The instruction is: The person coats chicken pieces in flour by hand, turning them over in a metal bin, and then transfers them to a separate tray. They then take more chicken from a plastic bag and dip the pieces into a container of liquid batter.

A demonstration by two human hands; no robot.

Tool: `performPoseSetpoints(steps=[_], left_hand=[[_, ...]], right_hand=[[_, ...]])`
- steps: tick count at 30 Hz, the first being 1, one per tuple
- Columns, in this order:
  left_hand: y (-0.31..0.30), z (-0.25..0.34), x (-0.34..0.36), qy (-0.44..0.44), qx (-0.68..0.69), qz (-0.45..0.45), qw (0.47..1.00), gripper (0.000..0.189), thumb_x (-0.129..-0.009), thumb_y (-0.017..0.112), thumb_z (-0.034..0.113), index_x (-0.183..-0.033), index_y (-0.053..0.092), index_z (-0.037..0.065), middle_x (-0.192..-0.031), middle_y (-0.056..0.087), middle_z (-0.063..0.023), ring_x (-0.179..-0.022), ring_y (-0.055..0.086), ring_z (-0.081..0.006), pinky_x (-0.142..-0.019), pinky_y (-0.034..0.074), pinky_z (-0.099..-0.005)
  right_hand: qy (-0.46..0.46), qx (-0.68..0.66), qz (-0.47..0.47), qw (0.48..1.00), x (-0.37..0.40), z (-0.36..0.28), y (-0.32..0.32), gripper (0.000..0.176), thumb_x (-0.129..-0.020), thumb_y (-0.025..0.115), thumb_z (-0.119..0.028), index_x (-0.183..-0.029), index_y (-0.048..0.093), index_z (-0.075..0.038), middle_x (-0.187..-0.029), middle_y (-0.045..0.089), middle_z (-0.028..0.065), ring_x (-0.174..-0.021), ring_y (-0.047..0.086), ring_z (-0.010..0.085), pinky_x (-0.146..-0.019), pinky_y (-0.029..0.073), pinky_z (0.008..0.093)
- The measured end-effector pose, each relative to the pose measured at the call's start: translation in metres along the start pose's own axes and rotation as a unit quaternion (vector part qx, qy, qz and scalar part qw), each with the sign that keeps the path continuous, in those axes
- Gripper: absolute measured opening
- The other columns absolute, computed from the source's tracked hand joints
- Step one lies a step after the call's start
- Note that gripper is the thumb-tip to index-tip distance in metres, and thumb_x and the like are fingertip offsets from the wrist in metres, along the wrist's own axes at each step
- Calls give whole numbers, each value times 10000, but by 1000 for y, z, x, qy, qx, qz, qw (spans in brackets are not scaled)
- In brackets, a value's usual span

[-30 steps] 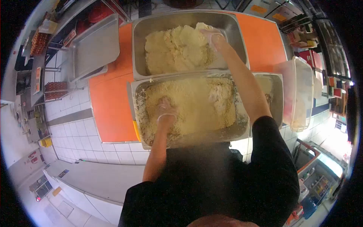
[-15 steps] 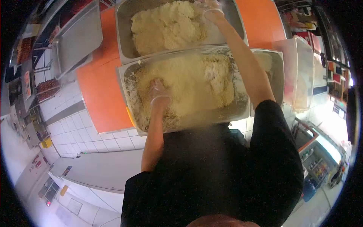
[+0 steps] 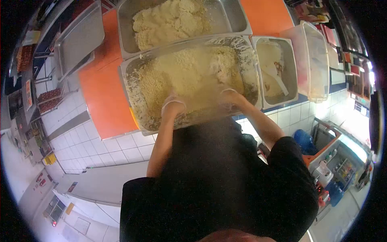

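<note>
Both my hands, in clear plastic gloves, are down in the near metal pan (image 3: pixel 250 60), which holds pale yellow crumbly coating (image 3: pixel 151 90). My left hand (image 3: pixel 174 104) touches the coating at the pan's front left of centre. Its fingers are sunk in it or blurred. To the right, my right hand (image 3: pixel 229 99) is at the front of the coating too, smeared and hazy, so its fingers cannot be made out. Just beyond it sits a clumpy, coated lump (image 3: pixel 225 64). I cannot see anything held in either hand.
Behind stands a second metal pan (image 3: pixel 227 20) with a heap of pale coated pieces (image 3: pixel 171 20). On the right is a smaller pan (image 3: pixel 296 74) of pale liquid with a white utensil (image 3: pixel 278 80), then a clear plastic bin (image 3: pixel 320 64). An orange counter (image 3: pixel 102 94) lies left.
My right hand has come back from the far pan into the near pan. My left hand has shifted slightly nearer to me. The small right pan is now uncovered by my arm.
</note>
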State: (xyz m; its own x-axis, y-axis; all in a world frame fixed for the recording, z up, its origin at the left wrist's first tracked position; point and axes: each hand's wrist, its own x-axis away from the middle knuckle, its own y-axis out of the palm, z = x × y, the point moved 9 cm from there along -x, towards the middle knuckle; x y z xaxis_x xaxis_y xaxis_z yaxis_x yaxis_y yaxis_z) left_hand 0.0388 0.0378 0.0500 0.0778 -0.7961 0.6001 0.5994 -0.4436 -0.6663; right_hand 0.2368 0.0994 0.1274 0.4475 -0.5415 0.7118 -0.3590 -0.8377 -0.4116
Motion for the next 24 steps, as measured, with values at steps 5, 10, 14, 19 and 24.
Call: performPoseSetpoints(steps=[5, 10, 14, 19, 24], left_hand=[[11, 57, 5, 140, -103, -149, 973, 467, -916, 503, 327, -1239, 548, -7, -1176, 613, -246, -1094, 589, -404, -917, 467, -452], [35, 13, -38, -80, 307, -46, 947, 544, -949, 452, 428, -1294, 521, 13, -1192, 606, -248, -1116, 571, -421, -933, 455, -427], [-24, 46, -10, -10, 220, 62, 973, 568, -949, 437, 468, -1265, 550, 10, -1166, 619, -248, -1093, 588, -399, -920, 453, -425], [-50, 60, 14, 25, 192, 9, 981, 559, -942, 441, 457, -1197, 582, -20, -1127, 633, -250, -1076, 590, -405, -909, 449, -441], [-13, 35, 3, 19, 41, -39, 998, 432, -900, 504, 331, -1152, 612, -2, -1121, 635, -237, -1089, 568, -422, -915, 448, -455]], right_hand=[[-126, 15, -22, 992, -42, -18, 45, 496, -908, 554, -402, -1205, 558, -4, -866, 679, 206, -802, 661, 311, -745, 529, 457], [-52, 129, 82, 987, -31, 4, -12, 375, -890, 579, -356, -1044, 624, -17, -946, 677, 152, -902, 646, 280, -799, 513, 435], [-219, 318, 364, 848, -43, 20, -79, 241, -847, 616, -282, -905, 657, -52, -922, 669, 82, -872, 629, 250, -764, 504, 402], [-339, 354, 357, 795, -68, -3, -76, 191, -788, 641, -236, -873, 660, -66, -858, 646, 91, -815, 612, 278, -719, 501, 399], [-173, 227, 54, 957, -173, 76, -27, 337, -841, 601, -276, -1066, 630, -26, -1176, 612, 179, -1051, 583, 303, -856, 471, 401]])
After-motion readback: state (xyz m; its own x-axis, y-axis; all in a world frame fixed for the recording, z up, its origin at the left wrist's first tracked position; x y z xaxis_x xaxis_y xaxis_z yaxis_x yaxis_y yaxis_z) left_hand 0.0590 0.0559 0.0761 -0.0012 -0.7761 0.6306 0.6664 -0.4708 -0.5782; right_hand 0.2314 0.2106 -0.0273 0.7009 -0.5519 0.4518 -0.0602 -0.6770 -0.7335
